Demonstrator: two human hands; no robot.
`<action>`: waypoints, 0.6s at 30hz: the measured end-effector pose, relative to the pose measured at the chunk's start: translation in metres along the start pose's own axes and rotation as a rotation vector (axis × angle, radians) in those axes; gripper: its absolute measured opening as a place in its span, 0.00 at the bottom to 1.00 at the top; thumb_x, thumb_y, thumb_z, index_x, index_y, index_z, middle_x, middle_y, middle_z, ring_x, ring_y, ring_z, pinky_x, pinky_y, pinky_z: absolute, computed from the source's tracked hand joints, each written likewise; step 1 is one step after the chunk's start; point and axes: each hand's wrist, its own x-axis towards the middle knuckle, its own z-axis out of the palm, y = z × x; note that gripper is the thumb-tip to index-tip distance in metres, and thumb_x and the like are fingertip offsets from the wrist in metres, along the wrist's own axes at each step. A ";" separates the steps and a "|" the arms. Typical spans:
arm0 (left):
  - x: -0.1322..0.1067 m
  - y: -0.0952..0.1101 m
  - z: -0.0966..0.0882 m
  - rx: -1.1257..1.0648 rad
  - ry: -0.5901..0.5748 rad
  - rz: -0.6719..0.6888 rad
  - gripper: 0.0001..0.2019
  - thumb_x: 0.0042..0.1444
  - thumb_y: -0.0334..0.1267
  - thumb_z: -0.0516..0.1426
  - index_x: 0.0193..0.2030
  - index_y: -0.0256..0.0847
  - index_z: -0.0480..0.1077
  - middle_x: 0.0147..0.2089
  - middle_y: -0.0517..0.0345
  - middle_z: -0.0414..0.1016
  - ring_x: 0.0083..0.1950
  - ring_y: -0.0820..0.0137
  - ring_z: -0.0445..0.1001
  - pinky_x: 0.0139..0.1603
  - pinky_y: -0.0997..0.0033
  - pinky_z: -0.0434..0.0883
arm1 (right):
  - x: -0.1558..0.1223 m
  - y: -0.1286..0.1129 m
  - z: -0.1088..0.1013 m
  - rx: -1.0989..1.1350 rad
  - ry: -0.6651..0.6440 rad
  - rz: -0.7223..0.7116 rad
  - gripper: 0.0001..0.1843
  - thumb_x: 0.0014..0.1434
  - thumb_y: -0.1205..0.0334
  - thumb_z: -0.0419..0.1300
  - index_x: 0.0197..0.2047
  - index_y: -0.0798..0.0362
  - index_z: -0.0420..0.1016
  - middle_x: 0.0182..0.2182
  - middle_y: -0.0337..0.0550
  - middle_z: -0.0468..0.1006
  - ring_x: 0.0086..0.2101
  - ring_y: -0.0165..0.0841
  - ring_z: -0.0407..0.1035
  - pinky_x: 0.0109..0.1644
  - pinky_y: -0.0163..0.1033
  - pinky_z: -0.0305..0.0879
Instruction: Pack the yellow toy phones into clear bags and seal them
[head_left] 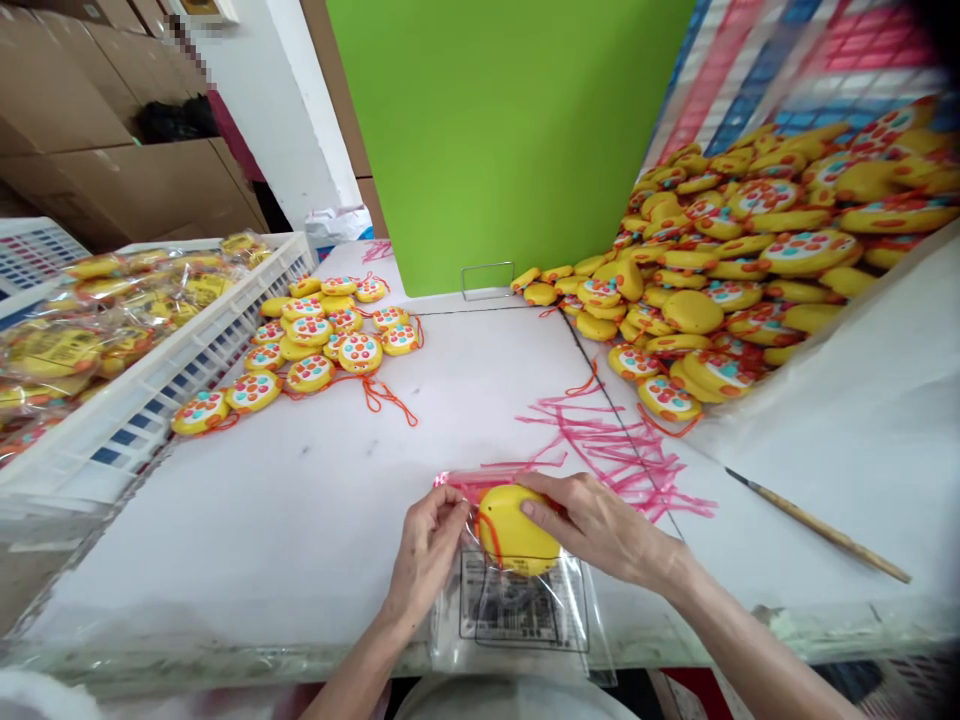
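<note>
A round yellow toy point(516, 535) with an orange cord lies face down at the mouth of a clear plastic bag point(517, 610) printed with black text, near the table's front edge. My left hand point(429, 550) pinches the bag's open edge by its pink strip. My right hand point(600, 525) rests on the toy, fingers pressing its top and right side.
A small group of yellow toys point(315, 345) lies at the back left, a big heap point(735, 270) at the back right. A white crate point(150, 370) of bagged toys stands left. Pink strips point(615, 440) and a thin stick point(817, 525) lie right. A green board point(502, 140) stands behind.
</note>
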 end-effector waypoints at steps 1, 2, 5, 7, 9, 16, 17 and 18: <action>-0.001 0.000 0.001 -0.008 0.009 0.008 0.11 0.57 0.43 0.54 0.31 0.36 0.68 0.28 0.60 0.69 0.30 0.74 0.66 0.31 0.77 0.64 | 0.002 0.001 -0.002 -0.004 -0.014 -0.022 0.16 0.66 0.55 0.47 0.47 0.50 0.71 0.30 0.42 0.77 0.31 0.35 0.71 0.34 0.37 0.60; -0.002 0.000 0.002 -0.028 0.018 0.015 0.11 0.57 0.43 0.54 0.31 0.36 0.68 0.29 0.60 0.69 0.31 0.73 0.67 0.32 0.77 0.64 | 0.004 0.002 -0.004 -0.009 -0.023 -0.044 0.14 0.66 0.56 0.48 0.43 0.50 0.73 0.29 0.41 0.76 0.30 0.35 0.70 0.34 0.37 0.59; -0.003 0.001 0.005 -0.129 0.009 0.008 0.11 0.57 0.43 0.55 0.32 0.37 0.67 0.31 0.58 0.72 0.34 0.71 0.70 0.35 0.75 0.67 | 0.010 0.001 -0.005 -0.078 -0.047 -0.095 0.17 0.65 0.59 0.49 0.28 0.52 0.72 0.24 0.40 0.75 0.27 0.33 0.69 0.32 0.36 0.57; -0.003 0.000 0.006 -0.181 0.007 -0.013 0.11 0.57 0.44 0.55 0.33 0.37 0.66 0.33 0.57 0.73 0.34 0.69 0.72 0.37 0.72 0.69 | 0.011 -0.003 0.001 -0.174 -0.067 -0.113 0.19 0.63 0.60 0.51 0.23 0.53 0.71 0.23 0.41 0.74 0.27 0.33 0.68 0.30 0.36 0.55; -0.002 -0.001 0.007 -0.205 0.036 -0.027 0.11 0.57 0.44 0.55 0.33 0.38 0.65 0.32 0.58 0.72 0.33 0.69 0.73 0.36 0.71 0.70 | 0.012 -0.009 0.009 -0.288 -0.044 -0.096 0.17 0.63 0.62 0.52 0.23 0.54 0.72 0.25 0.44 0.75 0.27 0.35 0.69 0.29 0.36 0.54; 0.004 -0.003 0.010 -0.263 0.048 -0.021 0.11 0.57 0.46 0.55 0.36 0.39 0.66 0.30 0.58 0.72 0.32 0.70 0.71 0.35 0.74 0.69 | 0.021 -0.034 0.038 -0.143 0.181 -0.091 0.13 0.65 0.64 0.50 0.32 0.53 0.72 0.31 0.43 0.75 0.35 0.35 0.69 0.39 0.36 0.59; 0.006 -0.005 0.010 -0.260 0.058 -0.017 0.11 0.57 0.46 0.55 0.36 0.38 0.66 0.29 0.59 0.72 0.31 0.71 0.70 0.35 0.75 0.68 | 0.024 -0.034 0.043 -0.108 0.198 -0.068 0.12 0.65 0.63 0.50 0.32 0.53 0.72 0.31 0.43 0.75 0.35 0.35 0.69 0.40 0.37 0.59; 0.008 -0.008 0.011 -0.250 0.075 -0.009 0.12 0.57 0.46 0.54 0.36 0.38 0.66 0.28 0.59 0.71 0.31 0.71 0.70 0.35 0.75 0.68 | 0.026 -0.034 0.048 -0.074 0.211 -0.041 0.11 0.65 0.62 0.51 0.32 0.53 0.72 0.31 0.43 0.75 0.35 0.35 0.69 0.40 0.37 0.59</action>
